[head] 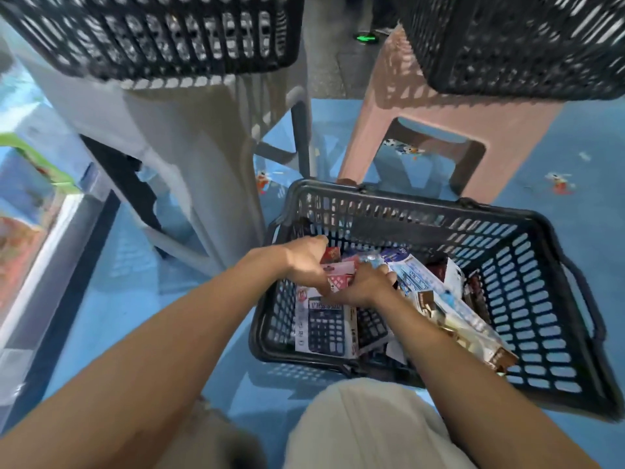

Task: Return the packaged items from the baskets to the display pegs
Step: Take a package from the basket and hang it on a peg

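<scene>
Floor, near: black basket (541,299). Left hand (304,262) fingers curled on small red packets (341,267); right hand (365,287) fingers against them, grip unclear.

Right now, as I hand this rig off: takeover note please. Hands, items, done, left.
Left hand: grips the small red and pink packs inside the floor basket.
Right hand: fingers curled on the same packs.
Also in that basket: calculator box, long blue-white packs.
Second basket sits on the grey stool, third basket on the pink stool; contents hidden.
Done: cannot tell, no pegs in view.
Left: lift the packs out, hang them, then the rest.
</scene>
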